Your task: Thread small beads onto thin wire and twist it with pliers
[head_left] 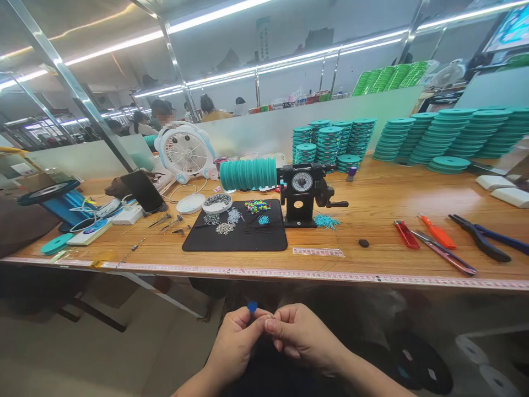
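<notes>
My left hand and my right hand meet below the table's front edge, thumbs and fingertips pinched together. Anything between the fingertips is too small or hidden to make out. A small blue roundish thing shows at the left forefinger; whether it is held or worn there I cannot tell. Beyond the hands, a black mat carries small heaps of coloured beads, silver metal parts and short turquoise pieces. Behind it stands a black hand-cranked winder with a row of turquoise spools on its shaft.
A pink measuring tape runs along the table's front edge. Cutters, scissors and an orange knife lie at right. Stacked turquoise spools stand behind. On the left are a fan, a phone and a blue wire reel.
</notes>
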A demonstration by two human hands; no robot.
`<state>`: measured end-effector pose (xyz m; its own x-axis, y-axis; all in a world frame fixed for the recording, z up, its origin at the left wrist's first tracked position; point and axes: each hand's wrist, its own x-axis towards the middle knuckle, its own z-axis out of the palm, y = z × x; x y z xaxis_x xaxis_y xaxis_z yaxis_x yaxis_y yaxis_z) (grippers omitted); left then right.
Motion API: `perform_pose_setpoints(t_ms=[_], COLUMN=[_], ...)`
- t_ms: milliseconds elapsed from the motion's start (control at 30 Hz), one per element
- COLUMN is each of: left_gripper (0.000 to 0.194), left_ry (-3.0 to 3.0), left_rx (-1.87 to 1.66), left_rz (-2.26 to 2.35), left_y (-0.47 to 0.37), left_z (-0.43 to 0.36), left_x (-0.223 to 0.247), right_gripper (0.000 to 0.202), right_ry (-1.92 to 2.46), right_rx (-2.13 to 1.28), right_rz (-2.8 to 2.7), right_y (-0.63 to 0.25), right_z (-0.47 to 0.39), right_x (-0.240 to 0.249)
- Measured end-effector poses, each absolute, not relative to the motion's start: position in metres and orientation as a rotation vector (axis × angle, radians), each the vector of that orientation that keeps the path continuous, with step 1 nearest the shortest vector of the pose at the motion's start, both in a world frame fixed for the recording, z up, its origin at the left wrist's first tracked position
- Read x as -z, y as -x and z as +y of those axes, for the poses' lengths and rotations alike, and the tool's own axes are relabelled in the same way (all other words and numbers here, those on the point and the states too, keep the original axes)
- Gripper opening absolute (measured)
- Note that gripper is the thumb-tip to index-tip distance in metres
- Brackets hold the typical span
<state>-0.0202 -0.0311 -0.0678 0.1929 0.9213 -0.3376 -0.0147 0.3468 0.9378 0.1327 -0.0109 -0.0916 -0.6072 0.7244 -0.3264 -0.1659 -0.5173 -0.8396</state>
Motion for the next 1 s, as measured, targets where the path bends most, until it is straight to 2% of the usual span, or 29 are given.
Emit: perform_pose_setpoints(t_ms=[133,233,433,567,767,1000], left_gripper=[0.029,0.023,0.024,0.038,0.025,0.029], left_ry=[-0.636,-0.454,-0.426,-0.531,-0.593,-0.708], left_rx=[-0.840,-0.904,-0.867,-0.818,-0.724,-0.807], left_rz=[1.026,0.893,0.678,0.610,0.772,1.071], left_y=[0.018,0.018,0.025,0.033,0.035,0.027], left_z=[-0.032,-0.031,-0.032,-0.035,-0.034,-0.030], left_x=[0.076,0.070,0.062,0.071,0.071,0.065], right_gripper=[0.041,0.034,0.015,0.018,0.022,0.023], right_ry=[0.806,0.856,0.967,0.898,0.867,1.040], right_rx=[-2.147,-2.084,-1.983,-2.064,-2.107,-1.543], right_rz=[-0.959,-0.906,-0.992,-1.064,-1.184,-1.666], right_y=[-0.129,-0.129,-0.135,-0.139,-0.139,-0.142], right_z=[-0.013,-0.015,-0.013,-0.013,-0.015,-0.020], right_x=[0.094,0.090,0.086,0.092,0.092,0.068])
